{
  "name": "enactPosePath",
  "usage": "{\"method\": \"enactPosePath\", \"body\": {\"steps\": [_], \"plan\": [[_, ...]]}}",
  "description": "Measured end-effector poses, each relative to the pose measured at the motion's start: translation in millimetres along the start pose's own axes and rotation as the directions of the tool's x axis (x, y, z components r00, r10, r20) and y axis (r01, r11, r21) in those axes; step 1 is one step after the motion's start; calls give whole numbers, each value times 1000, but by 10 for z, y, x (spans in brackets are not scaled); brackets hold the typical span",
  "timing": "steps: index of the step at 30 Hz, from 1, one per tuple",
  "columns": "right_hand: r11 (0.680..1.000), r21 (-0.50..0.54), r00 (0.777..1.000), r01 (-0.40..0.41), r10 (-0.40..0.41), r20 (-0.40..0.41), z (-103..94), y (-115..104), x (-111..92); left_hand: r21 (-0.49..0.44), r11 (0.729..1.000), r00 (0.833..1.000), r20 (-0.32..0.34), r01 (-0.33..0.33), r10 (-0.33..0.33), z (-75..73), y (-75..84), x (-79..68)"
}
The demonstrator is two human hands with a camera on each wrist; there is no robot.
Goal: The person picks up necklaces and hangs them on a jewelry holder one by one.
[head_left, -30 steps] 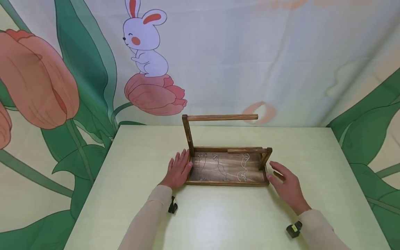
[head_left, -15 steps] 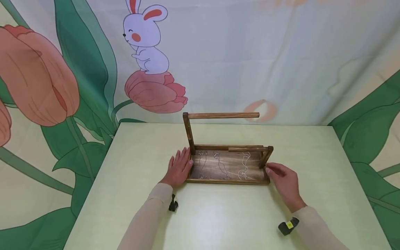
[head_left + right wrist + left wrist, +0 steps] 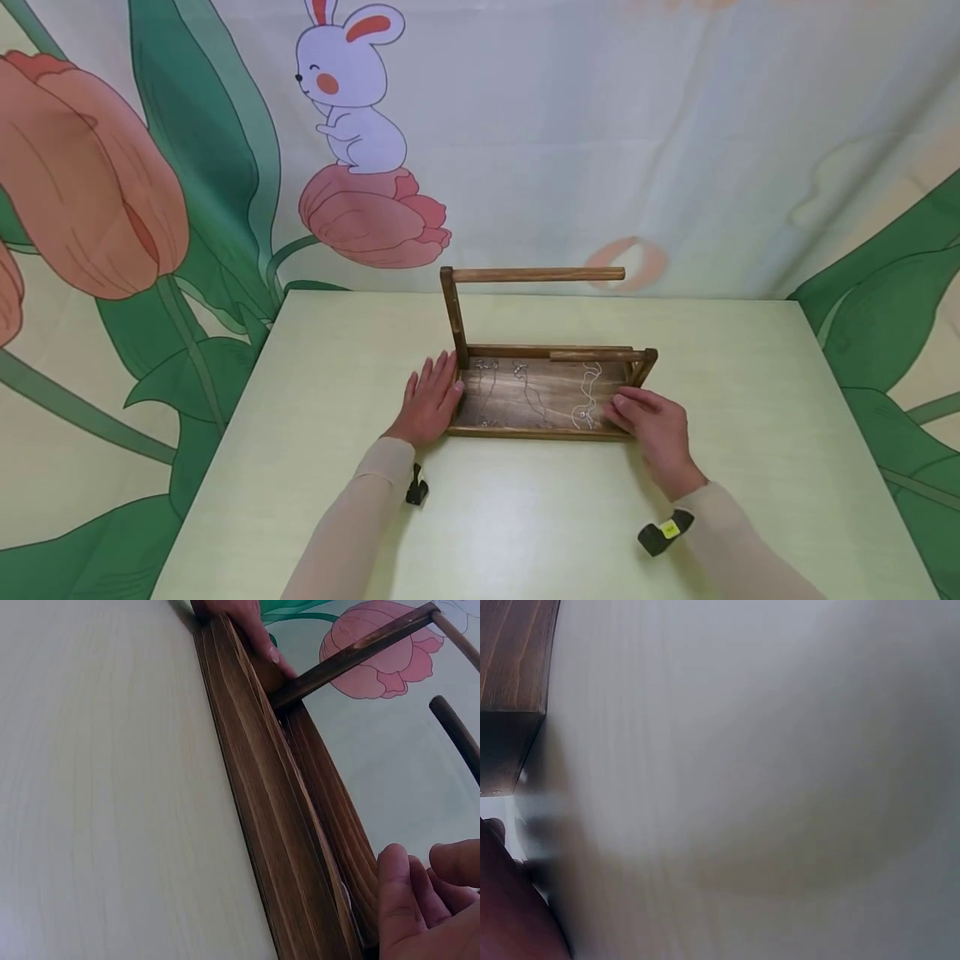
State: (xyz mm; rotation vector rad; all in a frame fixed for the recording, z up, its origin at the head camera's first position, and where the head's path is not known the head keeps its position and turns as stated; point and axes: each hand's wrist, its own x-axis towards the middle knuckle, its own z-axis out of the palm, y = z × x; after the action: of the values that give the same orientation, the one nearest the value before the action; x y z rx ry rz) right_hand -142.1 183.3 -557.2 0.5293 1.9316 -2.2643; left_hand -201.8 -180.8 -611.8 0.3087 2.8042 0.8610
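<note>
A dark brown wooden jewellery stand (image 3: 540, 435) has a shallow tray base, a tall bar at the left and a lower one at the right. Inside the tray lie several thin necklaces, among them a silvery necklace (image 3: 587, 400) near the right end and a thin chain (image 3: 527, 392) at the middle. My left hand (image 3: 431, 404) rests with straight fingers against the tray's left end. My right hand (image 3: 660, 433) reaches over the right end, fingertips above the tray floor near the silvery necklace. In the right wrist view its fingers (image 3: 395, 889) and thumb are apart, with nothing visible between them.
The stand is on a pale table (image 3: 525, 517). Over the tray, the upper bar (image 3: 540, 274) and lower bar (image 3: 592, 356) jut inward from their posts. Behind the table hangs a cloth (image 3: 525, 142) printed with a rabbit and tulips.
My right hand has moved left, from outside the tray's right end to over its inside. The left hand stays at the left end. The head view has shifted slightly.
</note>
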Motion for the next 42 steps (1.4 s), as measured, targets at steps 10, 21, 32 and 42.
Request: {"method": "enactPosePath", "body": {"steps": [10, 21, 32, 42], "plan": [[1000, 24, 1000, 8, -8, -2, 285, 93, 99, -8, 1000, 1000, -13, -1, 1, -8, 18, -6], [956, -293, 997, -14, -8, -76, 488, 62, 288, -16, 1000, 1000, -21, -14, 13, -23, 54, -18], [938, -340, 985, -60, 1, -173, 586, 126, 505, -11, 1000, 1000, -6, -1, 1, -20, 39, -21], [869, -477, 972, -134, 20, -236, 663, 160, 565, -11, 1000, 1000, 1, -3, 3, -3, 17, -2]]}}
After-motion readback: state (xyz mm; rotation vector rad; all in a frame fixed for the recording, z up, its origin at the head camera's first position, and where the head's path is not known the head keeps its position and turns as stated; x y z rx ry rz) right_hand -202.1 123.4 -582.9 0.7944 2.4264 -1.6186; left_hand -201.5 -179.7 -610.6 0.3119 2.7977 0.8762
